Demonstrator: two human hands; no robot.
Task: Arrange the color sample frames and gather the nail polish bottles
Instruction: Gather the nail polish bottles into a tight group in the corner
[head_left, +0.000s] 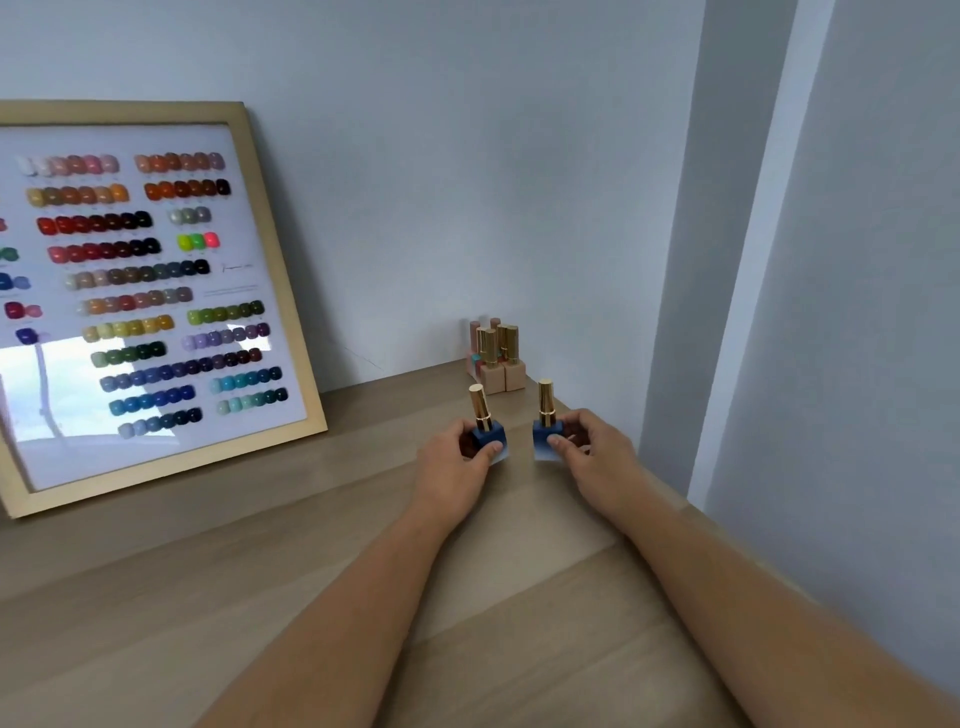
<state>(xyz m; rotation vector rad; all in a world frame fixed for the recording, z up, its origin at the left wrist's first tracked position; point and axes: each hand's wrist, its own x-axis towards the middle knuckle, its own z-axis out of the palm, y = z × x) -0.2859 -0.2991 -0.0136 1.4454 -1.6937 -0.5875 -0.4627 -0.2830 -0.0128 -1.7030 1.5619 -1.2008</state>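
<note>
A gold-framed colour sample board (156, 291) leans against the wall at the left, with rows of painted nail tips under glass. My left hand (457, 462) grips a blue nail polish bottle (485, 423) with a gold cap, held upright on the wooden counter. My right hand (592, 449) grips a second blue bottle (546, 421) with a gold cap, upright and a short gap from the first. Behind them, in the corner against the wall, stands a cluster of pink and beige bottles (496, 358) with gold and pink caps.
The wooden counter (322, 571) runs from the frame to the right wall (831, 312), which closes it off beside my right arm. The back wall (467, 182) is plain. The counter's corner holds the bottle cluster.
</note>
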